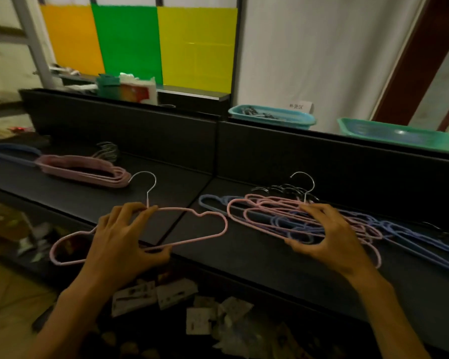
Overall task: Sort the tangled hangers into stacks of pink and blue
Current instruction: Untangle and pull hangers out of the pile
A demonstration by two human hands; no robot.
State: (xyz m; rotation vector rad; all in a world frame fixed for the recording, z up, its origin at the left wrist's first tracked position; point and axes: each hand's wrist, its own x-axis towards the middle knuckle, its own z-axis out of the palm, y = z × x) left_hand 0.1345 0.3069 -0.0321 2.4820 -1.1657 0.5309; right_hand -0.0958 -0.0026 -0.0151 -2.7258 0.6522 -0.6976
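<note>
The left hand point(119, 237) grips a single pink hanger point(192, 230), fingers curled over the top bar at the base of its metal hook and thumb under the bottom bar; the hanger is held flat, partly over the near edge of the dark surface point(244, 257), with its left end jutting past that edge. The right hand point(329, 238) lies on the tangled pile of hangers point(278, 216), fingers spread and curled over the upper wires and thumb hooked against the near side, so it holds the pile in a loose clawed grasp. That pile sits on the right part of the surface, pink and blue hangers interlaced, with a cluster of metal hooks pointing away toward the dark back panel point(322, 156) and blue ends trailing off to the right. At the far left of the surface lies a stack of pink hangers point(83, 169), and just left of it, touching or nearly touching, a stack of blue hangers point(11, 151) runs out of view. Behind the panel stand a blue basket point(272, 116) and a green basket point(399, 134), and farther back hang orange, green and yellow sheets point(138, 42). Below the surface, papers and cards point(176, 294) litter the floor.
</note>
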